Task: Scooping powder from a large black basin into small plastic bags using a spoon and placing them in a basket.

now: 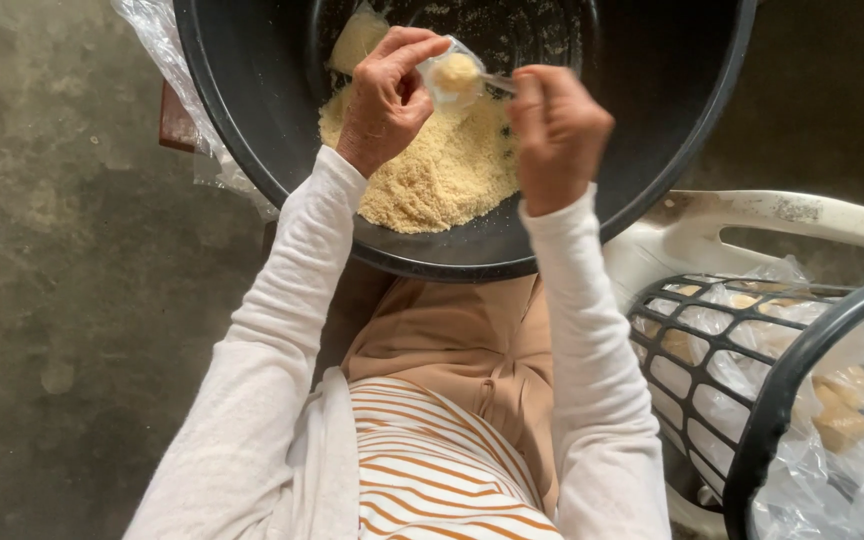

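Note:
A big black basin [672, 130] holds a heap of yellow crumbly meal [442, 175]. Over the heap, my left hand [384, 100] pinches a small clear plastic bag [454, 78] with a lump of the meal inside. My right hand [555, 130] grips the handle of a small spoon [499, 83] whose tip points into the bag's mouth. A pale scoop or wedge [356, 40] lies at the heap's far edge.
A black lattice basket [752, 410] lined with clear plastic and holding several filled small bags stands at my right, on a white plastic chair [752, 215]. Crumpled clear plastic [157, 40] lies left of the basin. The concrete floor [72, 300] spreads to the left.

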